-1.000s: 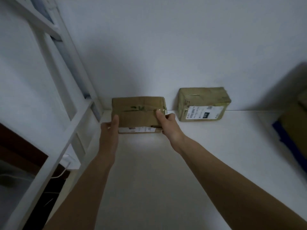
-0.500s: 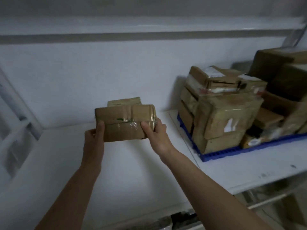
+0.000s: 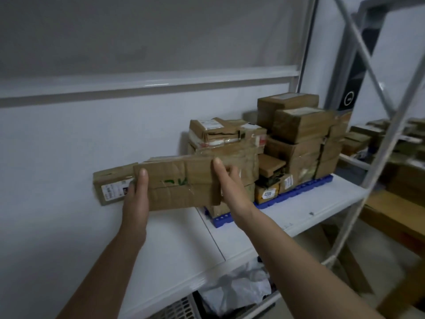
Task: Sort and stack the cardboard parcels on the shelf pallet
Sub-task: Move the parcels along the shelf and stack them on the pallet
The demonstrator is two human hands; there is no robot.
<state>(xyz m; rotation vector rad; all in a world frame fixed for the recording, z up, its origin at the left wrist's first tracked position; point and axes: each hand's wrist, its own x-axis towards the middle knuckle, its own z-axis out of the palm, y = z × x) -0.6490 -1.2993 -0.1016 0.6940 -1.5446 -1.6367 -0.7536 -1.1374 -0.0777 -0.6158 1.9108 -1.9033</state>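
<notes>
A: Item one, the held parcel (image 3: 181,183)?
B: Flat cardboard box, held in the air above the white shelf (image 3: 174,245), between the lone parcel (image 3: 110,184) at the back wall and the blue pallet (image 3: 296,192). Its right end overlaps the front of the stack.
A: Grip?
B: Left hand (image 3: 137,199) clasps the left end, thumb up on the near face. Right hand (image 3: 230,187) clasps the right end, thumb on top, fingers curled behind.
A: Appearance?
B: Brown, creased, dented; clear tape across the middle seam, green marks beneath it.
A: Room around it?
B: Bare shelf board below and toward the front edge. The stacked parcels (image 3: 296,132) cover the pallet, ribbed blue plastic rim showing. Grey metal uprights (image 3: 377,143) and diagonal braces close the right end.
A: Below?
B: A mesh basket (image 3: 177,307) and crumpled white plastic (image 3: 239,288).
</notes>
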